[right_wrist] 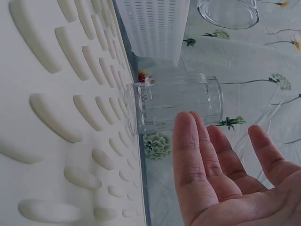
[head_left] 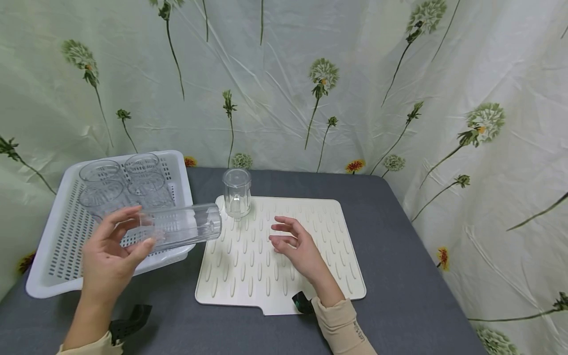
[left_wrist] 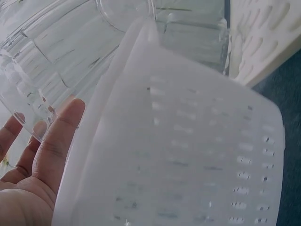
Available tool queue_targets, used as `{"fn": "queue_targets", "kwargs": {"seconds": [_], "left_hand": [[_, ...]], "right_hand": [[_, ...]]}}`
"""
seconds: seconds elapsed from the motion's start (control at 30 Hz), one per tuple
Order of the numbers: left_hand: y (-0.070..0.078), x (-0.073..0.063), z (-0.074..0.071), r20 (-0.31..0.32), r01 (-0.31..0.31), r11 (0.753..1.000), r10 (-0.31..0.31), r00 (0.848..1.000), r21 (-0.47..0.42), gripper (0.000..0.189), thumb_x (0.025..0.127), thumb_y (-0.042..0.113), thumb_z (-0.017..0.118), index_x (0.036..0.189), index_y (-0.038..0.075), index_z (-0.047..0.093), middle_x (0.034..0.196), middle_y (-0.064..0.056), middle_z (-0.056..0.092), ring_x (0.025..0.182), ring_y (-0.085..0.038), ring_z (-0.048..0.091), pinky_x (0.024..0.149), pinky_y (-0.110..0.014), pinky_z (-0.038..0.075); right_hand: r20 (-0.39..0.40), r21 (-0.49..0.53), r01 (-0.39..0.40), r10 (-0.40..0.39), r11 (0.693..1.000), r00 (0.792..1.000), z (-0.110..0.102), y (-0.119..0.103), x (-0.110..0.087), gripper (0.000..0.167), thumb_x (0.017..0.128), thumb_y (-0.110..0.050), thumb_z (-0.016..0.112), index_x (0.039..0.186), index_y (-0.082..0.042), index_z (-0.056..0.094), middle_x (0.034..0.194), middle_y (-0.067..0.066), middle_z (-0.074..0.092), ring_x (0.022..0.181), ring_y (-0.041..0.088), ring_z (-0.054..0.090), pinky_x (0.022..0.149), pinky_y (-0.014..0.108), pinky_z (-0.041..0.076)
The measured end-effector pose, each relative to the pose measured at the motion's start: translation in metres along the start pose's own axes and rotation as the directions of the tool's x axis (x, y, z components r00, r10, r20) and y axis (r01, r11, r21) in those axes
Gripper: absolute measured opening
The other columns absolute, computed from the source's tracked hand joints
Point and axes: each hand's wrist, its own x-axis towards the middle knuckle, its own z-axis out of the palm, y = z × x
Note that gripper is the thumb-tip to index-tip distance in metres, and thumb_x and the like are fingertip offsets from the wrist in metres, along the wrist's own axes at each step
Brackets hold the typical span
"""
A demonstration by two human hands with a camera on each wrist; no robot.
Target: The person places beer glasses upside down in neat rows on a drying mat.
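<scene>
Pale fabric printed with dandelions point(head_left: 275, 123) hangs behind a dark grey table point(head_left: 412, 305). At the frame's left, a white perforated basket point(head_left: 57, 261) holds clear glasses point(head_left: 102, 195). Over its right side, the left hand point(head_left: 108, 254) pinches one end of a clear tumbler point(head_left: 182, 228) between thumb and fingers; the tumbler lies nearly level, its other end pointing right. Another glass point(head_left: 237, 190) stands at the upper left corner of the cream ridged mat point(head_left: 253, 288), center frame. Above the mat, the right hand's point(head_left: 301, 249) fingers are loosely bent, partly spread.
</scene>
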Motion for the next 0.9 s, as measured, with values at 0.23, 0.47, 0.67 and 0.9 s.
{"fn": "queue_targets", "kwargs": {"seconds": [0.23,0.47,0.67,0.9], "left_hand": [[-0.002,-0.003,0.014,0.042,0.004,1.000,-0.004,0.999,-0.019,0.072,0.074,-0.035,0.066,0.139,-0.007,0.063,0.134,-0.004,0.066,0.114,-0.013,0.064,0.080,-0.012,0.061],[-0.003,-0.007,0.027,0.122,-0.049,0.999,0.049,0.991,0.003,0.073,0.074,-0.034,0.068,0.141,-0.005,0.062,0.136,-0.003,0.065,0.116,-0.012,0.062,0.082,-0.012,0.061],[-0.008,-0.011,0.039,0.195,-0.099,0.993,0.111,0.975,-0.072,0.074,0.073,-0.033,0.068,0.141,-0.006,0.061,0.137,-0.004,0.064,0.119,-0.012,0.062,0.083,-0.014,0.062],[-0.009,-0.015,0.051,0.254,-0.099,0.989,0.124,0.959,-0.109,0.073,0.072,-0.032,0.069,0.141,-0.013,0.057,0.134,-0.005,0.062,0.120,-0.010,0.063,0.085,-0.017,0.063]], "right_hand": [[0.009,0.004,0.001,-0.001,1.000,1.000,0.000,-0.001,-0.001,0.061,0.103,-0.023,0.074,0.157,-0.014,0.048,0.154,0.028,0.052,0.136,0.042,0.065,0.097,0.028,0.063],[0.031,0.014,0.023,-0.023,1.000,0.999,0.000,-0.001,-0.003,0.064,0.102,-0.029,0.076,0.158,-0.015,0.047,0.155,0.029,0.050,0.137,0.044,0.063,0.099,0.027,0.062],[0.033,0.010,0.018,-0.018,1.000,0.999,0.001,-0.001,-0.003,0.063,0.103,-0.027,0.075,0.158,-0.015,0.047,0.155,0.028,0.051,0.135,0.037,0.066,0.099,0.031,0.063],[0.050,0.055,0.010,-0.013,0.998,0.999,0.002,0.000,-0.001,0.057,0.106,-0.020,0.069,0.157,-0.012,0.046,0.153,0.033,0.050,0.136,0.046,0.064,0.095,0.035,0.066]]}}
